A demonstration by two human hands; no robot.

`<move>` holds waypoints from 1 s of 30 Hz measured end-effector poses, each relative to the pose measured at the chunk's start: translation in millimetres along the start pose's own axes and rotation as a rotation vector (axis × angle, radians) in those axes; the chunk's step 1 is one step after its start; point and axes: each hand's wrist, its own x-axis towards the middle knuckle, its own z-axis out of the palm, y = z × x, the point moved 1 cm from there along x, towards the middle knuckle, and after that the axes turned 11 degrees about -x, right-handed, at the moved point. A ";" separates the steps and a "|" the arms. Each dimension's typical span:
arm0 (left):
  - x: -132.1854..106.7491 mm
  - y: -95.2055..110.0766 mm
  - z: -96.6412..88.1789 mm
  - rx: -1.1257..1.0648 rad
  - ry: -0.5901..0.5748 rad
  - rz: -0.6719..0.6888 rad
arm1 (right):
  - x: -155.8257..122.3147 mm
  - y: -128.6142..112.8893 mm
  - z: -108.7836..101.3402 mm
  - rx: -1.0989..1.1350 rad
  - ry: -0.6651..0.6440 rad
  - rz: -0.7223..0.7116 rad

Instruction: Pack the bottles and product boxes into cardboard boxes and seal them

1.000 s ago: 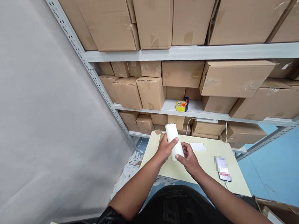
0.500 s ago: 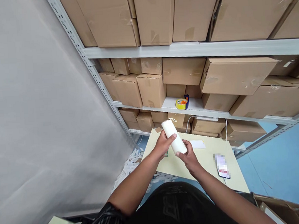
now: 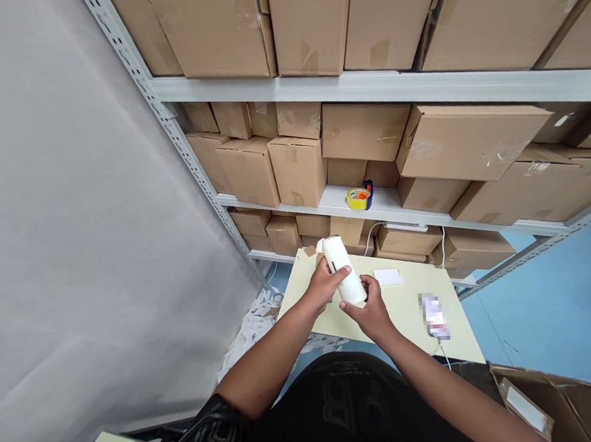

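A white bottle-shaped cylinder [image 3: 348, 281] with a small loop at its upper end is held tilted over the cream table. On its side show a dark stripe and small print too fine to read. My left hand [image 3: 325, 287] is closed around its left side, thumb laid across the front. Closed on the lower end is my right hand [image 3: 372, 308], its thumb beneath and its fingers along the right edge. Part of a small green thing on the table is mostly hidden behind my left hand.
On the table [image 3: 401, 318] lie a white card [image 3: 388, 277] and a blurred phone-like item [image 3: 434, 318] with a cable. Shelves behind hold cardboard boxes [image 3: 297, 171] and a yellow tape roll [image 3: 358, 198]. An open carton [image 3: 561, 398] stands at lower right, a grey wall at left.
The cylinder has been turned in my hands: its dark stripe and print now face me, and the loop has moved from the right to the left of its top. Both hands still hold it.
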 end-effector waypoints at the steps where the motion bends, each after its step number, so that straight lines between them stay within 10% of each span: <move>1: 0.8 -1.5 -0.9 -0.003 0.001 0.005 | 0.0 1.3 -2.4 -0.006 -0.024 -0.016; 9: 1.2 -16.0 -1.7 0.378 0.012 0.146 | 48.7 -17.5 -44.0 0.023 -0.059 0.003; 18: -18.8 -42.5 32.4 0.669 -0.022 0.320 | 82.8 -23.7 -41.8 -0.149 -0.097 -0.097; 25: -20.3 -67.6 -36.7 0.848 0.143 0.244 | 91.2 42.2 -46.1 -0.036 -0.072 0.044; 30: 26.2 -65.5 -92.0 1.014 0.331 0.055 | 111.1 36.9 -41.7 -0.006 0.117 0.053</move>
